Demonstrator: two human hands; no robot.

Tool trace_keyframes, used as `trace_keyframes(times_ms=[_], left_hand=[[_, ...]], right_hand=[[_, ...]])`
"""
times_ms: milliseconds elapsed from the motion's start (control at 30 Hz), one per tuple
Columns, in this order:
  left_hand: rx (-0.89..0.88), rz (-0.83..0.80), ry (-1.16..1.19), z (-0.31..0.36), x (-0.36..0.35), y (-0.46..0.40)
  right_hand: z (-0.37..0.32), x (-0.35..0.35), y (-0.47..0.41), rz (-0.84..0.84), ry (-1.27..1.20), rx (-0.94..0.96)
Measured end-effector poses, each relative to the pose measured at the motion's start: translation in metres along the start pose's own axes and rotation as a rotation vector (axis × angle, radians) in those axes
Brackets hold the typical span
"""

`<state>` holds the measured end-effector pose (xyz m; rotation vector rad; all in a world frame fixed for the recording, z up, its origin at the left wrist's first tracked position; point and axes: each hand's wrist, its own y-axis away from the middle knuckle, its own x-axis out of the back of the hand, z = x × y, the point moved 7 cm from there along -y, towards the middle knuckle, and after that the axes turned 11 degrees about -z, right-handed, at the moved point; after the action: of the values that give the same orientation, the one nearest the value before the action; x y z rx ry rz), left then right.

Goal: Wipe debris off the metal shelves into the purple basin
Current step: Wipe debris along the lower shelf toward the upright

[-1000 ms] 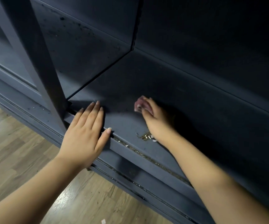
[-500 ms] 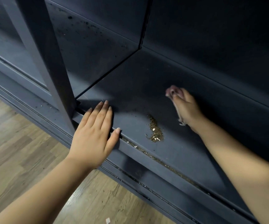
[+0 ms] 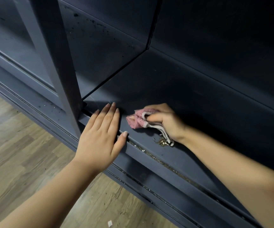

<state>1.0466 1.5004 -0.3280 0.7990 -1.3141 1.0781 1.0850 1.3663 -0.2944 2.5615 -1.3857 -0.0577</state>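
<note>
A dark metal shelf (image 3: 174, 99) filled most of the view, its flat deck running back to a dim rear panel and its front lip crossing from the left-centre down to the lower right. A thick upright post (image 3: 55, 63) rose at the shelf's front left corner, and a vertical divider panel (image 3: 100, 51) closed that side, so the deck was boxed in on the left and at the back and open only along the front edge and away to the right. Below the lip ran a lower rail (image 3: 149, 191), and beyond it lay wood-look flooring (image 3: 17, 153) with a small pale scrap (image 3: 110, 223) on it.

The left hand (image 3: 101, 137) lay flat over the front lip just beside the post, fingers straight and nearly together, thumb spread along the edge, gripping nothing. The right hand (image 3: 164, 120) was on the deck close to it, fingers curled tight around a bunched pink cloth (image 3: 137, 120) whose pale hem trailed under the palm. A small heap of golden debris (image 3: 161, 142) sat near the front edge, touching the trailing hem, and a thin line of crumbs (image 3: 156, 157) lay in the groove along the lip. The purple basin was not in view.
</note>
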Motion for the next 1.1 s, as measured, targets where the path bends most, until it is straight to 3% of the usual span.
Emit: trace_keyframes(times_ms=[167,267,400,467,700,867,933,1000,1100], left_hand=[[-0.003,0.004,0.003,0.001,-0.001,0.000],[-0.006,0.004,0.009,0.002,-0.001,-0.001],[0.000,-0.006,0.000,0.003,-0.002,0.000],[-0.004,-0.003,0.003,0.005,-0.002,-0.001],[-0.002,-0.004,0.003,0.008,-0.003,-0.001],[-0.002,-0.004,-0.006,0.008,-0.001,-0.002],[-0.004,-0.005,0.004,0.007,0.000,-0.001],[-0.006,-0.011,0.017,0.006,0.000,-0.001],[-0.004,-0.021,0.020,0.004,-0.001,-0.001]], right_hand=[[-0.004,0.013,0.014,0.161,0.136,0.111],[-0.006,0.052,0.046,0.327,0.438,0.144],[0.020,0.097,0.101,0.484,0.816,-0.152],[0.027,0.097,0.109,0.514,0.955,-0.211],[0.023,0.051,0.066,0.551,0.886,-0.215],[0.006,0.009,0.044,0.402,0.766,-0.052],[-0.002,0.007,0.058,0.430,0.754,0.000],[-0.009,0.008,0.089,0.588,1.004,0.046],[0.012,0.018,0.134,0.735,1.294,-0.176]])
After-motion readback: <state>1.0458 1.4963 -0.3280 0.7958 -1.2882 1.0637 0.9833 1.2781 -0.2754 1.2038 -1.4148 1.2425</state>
